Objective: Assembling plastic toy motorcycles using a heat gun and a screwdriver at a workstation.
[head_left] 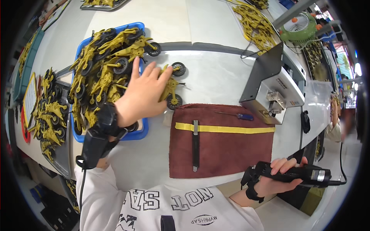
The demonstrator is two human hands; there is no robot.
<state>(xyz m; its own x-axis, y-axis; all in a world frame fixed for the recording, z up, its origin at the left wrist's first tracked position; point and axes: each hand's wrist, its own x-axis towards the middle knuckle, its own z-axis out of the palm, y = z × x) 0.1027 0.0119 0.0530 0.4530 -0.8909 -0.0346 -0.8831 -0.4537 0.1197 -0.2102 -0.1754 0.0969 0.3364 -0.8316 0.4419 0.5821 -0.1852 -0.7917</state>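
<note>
My left hand [142, 92] reaches over the right rim of a blue tray [144, 131] heaped with yellow toy motorcycles [110, 82] with black wheels. Its thumb and index finger close around one yellow toy motorcycle [168, 89], whose two wheels stick out to the right; its body is partly hidden by the hand. Low on the right, my right hand [279, 181] is wrapped around a black corded electric screwdriver [304, 174], held sideways over the table's near edge. Both wrists wear black straps with devices.
A maroon cloth [223, 154] with a yellow strip carries a box cutter [195, 146] and a small screwdriver [241, 116]. Behind it stands a grey metal machine [266, 86]. More toy motorcycles lie on a tray [63, 161] at left. A green fan [298, 27] and another person are at right.
</note>
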